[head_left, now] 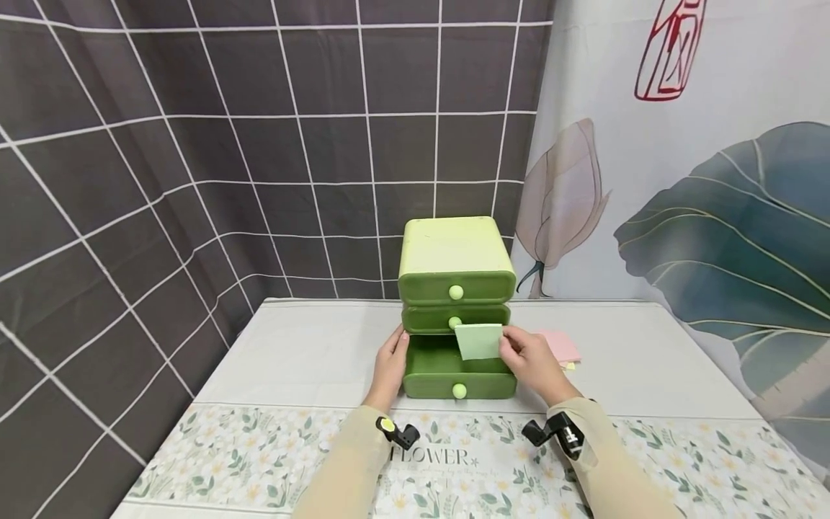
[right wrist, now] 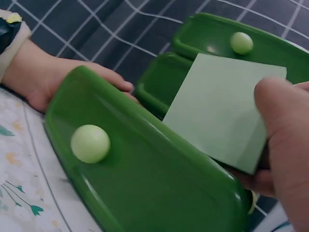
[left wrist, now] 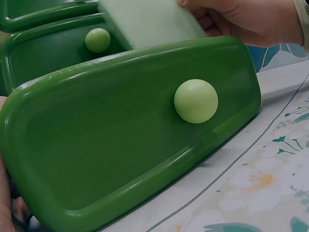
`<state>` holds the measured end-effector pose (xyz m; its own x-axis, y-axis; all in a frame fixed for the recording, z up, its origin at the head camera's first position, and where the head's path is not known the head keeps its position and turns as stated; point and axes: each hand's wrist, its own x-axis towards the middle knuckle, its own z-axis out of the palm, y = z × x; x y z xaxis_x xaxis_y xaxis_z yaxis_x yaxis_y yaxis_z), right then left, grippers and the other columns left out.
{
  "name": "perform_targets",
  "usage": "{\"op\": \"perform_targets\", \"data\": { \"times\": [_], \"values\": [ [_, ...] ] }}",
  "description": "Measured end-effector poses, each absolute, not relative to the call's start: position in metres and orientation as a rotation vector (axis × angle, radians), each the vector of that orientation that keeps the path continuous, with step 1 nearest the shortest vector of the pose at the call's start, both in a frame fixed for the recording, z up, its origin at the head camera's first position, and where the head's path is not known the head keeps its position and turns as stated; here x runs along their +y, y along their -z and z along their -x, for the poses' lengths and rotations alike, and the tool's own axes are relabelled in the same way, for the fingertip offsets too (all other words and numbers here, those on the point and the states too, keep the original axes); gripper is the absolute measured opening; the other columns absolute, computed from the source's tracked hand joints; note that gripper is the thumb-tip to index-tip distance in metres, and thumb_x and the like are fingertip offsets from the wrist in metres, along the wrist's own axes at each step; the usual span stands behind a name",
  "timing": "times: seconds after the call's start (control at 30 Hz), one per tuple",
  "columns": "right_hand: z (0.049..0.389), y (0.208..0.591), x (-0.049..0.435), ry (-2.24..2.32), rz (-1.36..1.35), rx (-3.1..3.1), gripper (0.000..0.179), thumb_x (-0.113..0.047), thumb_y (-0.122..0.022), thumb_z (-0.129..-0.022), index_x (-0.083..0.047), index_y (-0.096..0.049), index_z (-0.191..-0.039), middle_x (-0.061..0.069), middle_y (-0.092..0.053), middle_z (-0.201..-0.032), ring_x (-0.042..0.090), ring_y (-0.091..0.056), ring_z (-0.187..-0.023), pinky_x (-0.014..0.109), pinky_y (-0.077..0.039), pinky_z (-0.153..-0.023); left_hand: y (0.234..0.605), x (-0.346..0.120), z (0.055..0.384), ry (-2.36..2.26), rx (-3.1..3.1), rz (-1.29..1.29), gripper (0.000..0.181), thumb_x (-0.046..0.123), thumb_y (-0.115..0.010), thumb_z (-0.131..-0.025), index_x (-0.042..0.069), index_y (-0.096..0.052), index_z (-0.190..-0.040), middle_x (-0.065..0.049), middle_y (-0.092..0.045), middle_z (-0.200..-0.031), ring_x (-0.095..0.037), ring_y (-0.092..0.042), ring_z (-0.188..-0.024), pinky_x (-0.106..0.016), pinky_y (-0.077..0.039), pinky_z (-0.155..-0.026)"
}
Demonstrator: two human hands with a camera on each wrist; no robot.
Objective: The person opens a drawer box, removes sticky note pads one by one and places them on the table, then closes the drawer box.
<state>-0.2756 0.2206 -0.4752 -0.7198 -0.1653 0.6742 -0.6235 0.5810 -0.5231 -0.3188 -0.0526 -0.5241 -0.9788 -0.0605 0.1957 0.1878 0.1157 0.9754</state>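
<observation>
A small green cabinet has three drawers with round knobs, and its bottom drawer is pulled out. My right hand pinches a pale green sticky note pad by its right edge, thumb on top, above the opened drawer. In the right wrist view the pad's lower part passes behind the drawer front. My left hand rests against the left side of the bottom drawer with its fingers stretched along it. Most of that hand lies out of the left wrist view.
Pink sticky notes with a yellow one beneath lie on the table right of the cabinet, partly behind my right hand. A flower-printed cloth strip runs along the front of the white table. A dark grid curtain hangs behind.
</observation>
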Motion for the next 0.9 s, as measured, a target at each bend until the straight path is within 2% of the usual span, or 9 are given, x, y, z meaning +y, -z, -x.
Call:
{"op": "perform_targets", "data": {
  "times": [0.17, 0.37, 0.5, 0.57, 0.63, 0.77, 0.83, 0.9],
  "values": [
    [0.273, 0.476, 0.234, -1.176, -0.431, -2.147, 0.017, 0.008, -0.057, -0.088, -0.001, -0.072, -0.091, -0.004, -0.059, -0.063, 0.003, -0.046, -0.054, 0.017, -0.04, -0.048, 0.524, -0.054, 0.319, 1.961, -2.208, 0.143, 0.045, 0.029, -0.048, -0.108, 0.01, -0.051, -0.149, -0.011, -0.047, -0.154, -0.033, -0.037, -0.146, -0.05, -0.027, -0.121],
    [0.272, 0.48, 0.255, -1.238, -0.24, -2.079, 0.018, 0.006, -0.055, -0.091, 0.004, -0.073, -0.095, 0.009, -0.066, -0.065, 0.006, -0.053, -0.049, 0.016, -0.042, -0.044, 0.523, -0.054, 0.318, 1.969, -2.205, 0.155, 0.045, 0.028, -0.048, -0.108, 0.01, -0.051, -0.149, -0.011, -0.047, -0.154, -0.032, -0.037, -0.146, -0.049, -0.027, -0.121],
    [0.274, 0.486, 0.27, -1.185, -0.126, -2.064, 0.019, 0.003, -0.055, -0.092, 0.003, -0.074, -0.094, 0.006, -0.064, -0.06, 0.006, -0.047, -0.048, 0.016, -0.036, -0.044, 0.522, -0.051, 0.317, 1.972, -2.198, 0.134, 0.045, 0.025, -0.047, -0.108, 0.007, -0.049, -0.15, -0.013, -0.046, -0.154, -0.034, -0.036, -0.146, -0.05, -0.026, -0.121],
    [0.274, 0.489, 0.275, -1.19, -0.07, -2.086, 0.02, 0.001, -0.054, -0.094, 0.002, -0.073, -0.095, 0.004, -0.058, -0.056, 0.007, -0.041, -0.047, 0.019, -0.032, -0.044, 0.518, -0.05, 0.315, 1.967, -2.199, 0.121, 0.045, 0.023, -0.046, -0.109, 0.004, -0.049, -0.149, -0.015, -0.046, -0.154, -0.036, -0.036, -0.146, -0.051, -0.026, -0.121],
    [0.274, 0.493, 0.28, -1.247, -0.017, -2.115, 0.022, -0.002, -0.052, -0.095, 0.002, -0.073, -0.098, 0.004, -0.056, -0.055, 0.008, -0.041, -0.047, 0.02, -0.034, -0.042, 0.509, -0.049, 0.309, 1.964, -2.203, 0.12, 0.044, 0.02, -0.045, -0.109, 0.002, -0.049, -0.148, -0.017, -0.046, -0.153, -0.038, -0.036, -0.145, -0.052, -0.026, -0.121],
    [0.275, 0.5, 0.286, -1.364, 0.114, -2.168, 0.028, -0.008, -0.048, -0.099, 0.004, -0.072, -0.108, 0.002, -0.064, -0.064, 0.007, -0.056, -0.06, 0.016, -0.046, -0.049, 0.491, -0.049, 0.295, 1.969, -2.204, 0.143, 0.043, 0.017, -0.046, -0.108, -0.001, -0.05, -0.147, -0.02, -0.047, -0.152, -0.039, -0.037, -0.144, -0.052, -0.027, -0.12],
    [0.277, 0.503, 0.288, -1.378, 0.191, -2.18, 0.03, -0.012, -0.048, -0.099, 0.003, -0.072, -0.112, 0.001, -0.068, -0.07, 0.008, -0.059, -0.071, 0.016, -0.049, -0.057, 0.486, -0.049, 0.29, 1.976, -2.192, 0.148, 0.043, 0.017, -0.046, -0.108, -0.001, -0.05, -0.147, -0.02, -0.047, -0.152, -0.04, -0.038, -0.144, -0.052, -0.027, -0.12],
    [0.278, 0.505, 0.289, -1.375, 0.253, -2.182, 0.032, -0.015, -0.048, -0.1, 0.003, -0.071, -0.114, -0.001, -0.066, -0.072, 0.009, -0.057, -0.076, 0.015, -0.047, -0.063, 0.485, -0.048, 0.289, 1.979, -2.175, 0.143, 0.043, 0.017, -0.046, -0.108, -0.001, -0.049, -0.147, -0.02, -0.046, -0.152, -0.04, -0.037, -0.144, -0.053, -0.026, -0.12]
  ]
}}
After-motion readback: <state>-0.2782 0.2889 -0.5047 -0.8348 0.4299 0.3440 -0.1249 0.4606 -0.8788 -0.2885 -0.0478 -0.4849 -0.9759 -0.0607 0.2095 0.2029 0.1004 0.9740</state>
